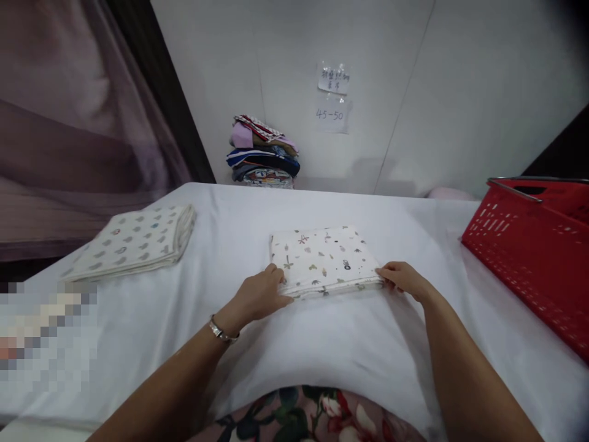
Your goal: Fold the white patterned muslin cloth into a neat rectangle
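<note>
A folded white cloth [329, 258] with small printed plants and figures lies flat on the white-covered table in front of me. My left hand [260, 293] is closed on its near left corner, thumb at the front edge and fingers curled on top. At the near right corner, my right hand [405, 279] pinches the layered edge between thumb and fingers. The folds face me along the front edge. Further left rests another folded white cloth [133, 239], with grey printed shapes, touched by neither hand.
A red plastic basket [529, 264] with a metal handle stands at the right side. Beyond the back edge of the table [230, 245] is a stack of folded fabrics [264, 153] against the wall. Two paper notes [332, 113] hang there. A purplish curtain [69, 123] borders the left.
</note>
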Demonstrator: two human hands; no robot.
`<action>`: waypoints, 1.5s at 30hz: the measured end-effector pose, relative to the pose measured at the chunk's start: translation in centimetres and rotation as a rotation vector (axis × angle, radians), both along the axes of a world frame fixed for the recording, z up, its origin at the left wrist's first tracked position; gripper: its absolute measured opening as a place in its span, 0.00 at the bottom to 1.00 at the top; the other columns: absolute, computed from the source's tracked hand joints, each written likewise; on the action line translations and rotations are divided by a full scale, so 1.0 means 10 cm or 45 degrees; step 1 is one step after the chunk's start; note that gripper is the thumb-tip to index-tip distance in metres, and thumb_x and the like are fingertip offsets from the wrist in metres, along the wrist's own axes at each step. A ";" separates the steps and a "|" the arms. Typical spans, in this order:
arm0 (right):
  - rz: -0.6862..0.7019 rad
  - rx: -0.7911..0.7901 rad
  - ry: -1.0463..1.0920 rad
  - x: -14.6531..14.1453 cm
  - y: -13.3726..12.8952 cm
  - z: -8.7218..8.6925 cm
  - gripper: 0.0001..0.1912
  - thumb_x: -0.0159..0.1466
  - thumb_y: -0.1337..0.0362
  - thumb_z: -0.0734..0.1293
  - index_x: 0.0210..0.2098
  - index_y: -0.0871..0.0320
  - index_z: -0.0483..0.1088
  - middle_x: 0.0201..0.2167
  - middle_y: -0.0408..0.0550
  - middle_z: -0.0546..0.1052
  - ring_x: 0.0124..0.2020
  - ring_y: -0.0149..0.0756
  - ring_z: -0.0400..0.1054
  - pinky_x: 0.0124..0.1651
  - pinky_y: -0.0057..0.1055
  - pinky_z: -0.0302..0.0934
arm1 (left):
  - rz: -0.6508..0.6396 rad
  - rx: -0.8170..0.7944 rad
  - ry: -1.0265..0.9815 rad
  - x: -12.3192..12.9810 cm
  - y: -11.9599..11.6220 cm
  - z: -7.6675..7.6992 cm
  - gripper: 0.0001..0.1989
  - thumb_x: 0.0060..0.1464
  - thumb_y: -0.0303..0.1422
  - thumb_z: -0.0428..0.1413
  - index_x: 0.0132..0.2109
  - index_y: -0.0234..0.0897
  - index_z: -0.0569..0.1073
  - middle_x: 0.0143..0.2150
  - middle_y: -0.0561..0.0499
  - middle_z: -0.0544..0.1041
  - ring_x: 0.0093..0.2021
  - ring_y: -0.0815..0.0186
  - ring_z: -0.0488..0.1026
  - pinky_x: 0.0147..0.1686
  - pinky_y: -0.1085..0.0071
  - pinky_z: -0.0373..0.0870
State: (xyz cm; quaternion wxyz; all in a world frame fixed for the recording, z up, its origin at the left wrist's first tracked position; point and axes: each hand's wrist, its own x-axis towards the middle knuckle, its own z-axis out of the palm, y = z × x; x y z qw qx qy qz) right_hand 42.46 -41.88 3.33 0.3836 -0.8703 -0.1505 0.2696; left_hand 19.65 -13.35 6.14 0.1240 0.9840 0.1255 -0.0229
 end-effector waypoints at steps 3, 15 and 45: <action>0.013 0.009 -0.011 0.00 0.01 -0.01 0.13 0.55 0.56 0.65 0.22 0.59 0.66 0.15 0.43 0.68 0.17 0.28 0.59 0.19 0.25 0.48 | 0.146 -0.037 -0.052 -0.10 -0.05 -0.07 0.19 0.47 0.46 0.53 0.41 0.38 0.64 0.42 0.48 0.69 0.33 0.62 0.69 0.27 0.70 0.59; -0.007 0.003 -0.024 0.03 -0.01 -0.05 0.12 0.55 0.55 0.64 0.23 0.58 0.66 0.14 0.42 0.67 0.17 0.28 0.57 0.21 0.26 0.50 | 0.425 -0.466 -0.416 -0.19 -0.25 -0.22 0.10 0.51 0.34 0.50 0.42 0.40 0.62 0.31 0.55 0.71 0.28 0.68 0.68 0.30 0.71 0.62; -0.084 0.187 0.058 0.04 0.04 -0.08 0.07 0.53 0.64 0.67 0.24 0.59 0.65 0.12 0.41 0.69 0.14 0.27 0.60 0.17 0.23 0.51 | 0.329 -0.193 -0.097 -0.12 -0.08 -0.26 0.06 0.51 0.34 0.46 0.38 0.41 0.63 0.24 0.57 0.69 0.25 0.67 0.67 0.25 0.74 0.54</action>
